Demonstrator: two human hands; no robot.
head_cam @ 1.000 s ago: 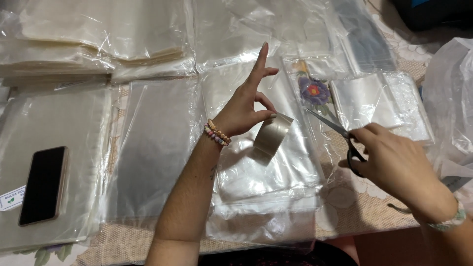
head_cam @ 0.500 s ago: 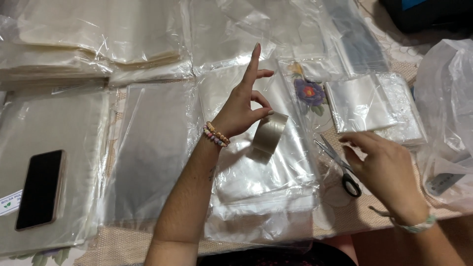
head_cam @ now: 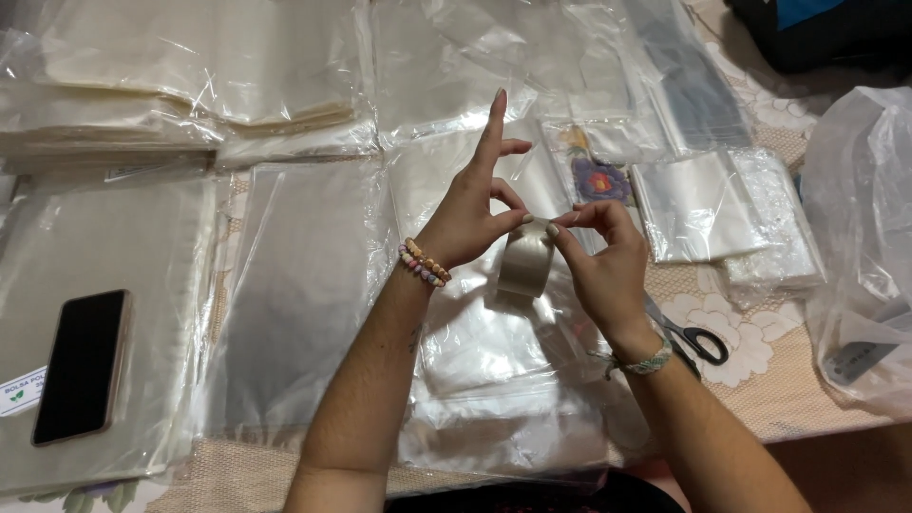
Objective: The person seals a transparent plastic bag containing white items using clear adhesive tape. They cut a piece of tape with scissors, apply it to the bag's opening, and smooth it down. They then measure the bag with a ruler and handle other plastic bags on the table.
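The surface [head_cam: 760, 380] carries stacks of clear plastic bags [head_cam: 294, 313]. Above the bags' middle hangs a roll of clear tape [head_cam: 524, 266]. The left hand [head_cam: 470, 214] pinches its top edge, forefinger raised; the right hand [head_cam: 603, 261] pinches there too. Scissors [head_cam: 698, 337] lie right of the tape, a black phone [head_cam: 81, 366] far left.

Clear plastic bags [head_cam: 304, 313] lie in flat stacks all across the table, thickest at its far left corner [head_cam: 123, 85]. Toward the right edge sits a smaller pack of clear bags [head_cam: 703, 204]. Near the left edge a phone [head_cam: 81, 366] rests on a stack, its screen dark, with a small white label [head_cam: 21, 391] with green print just beside it.
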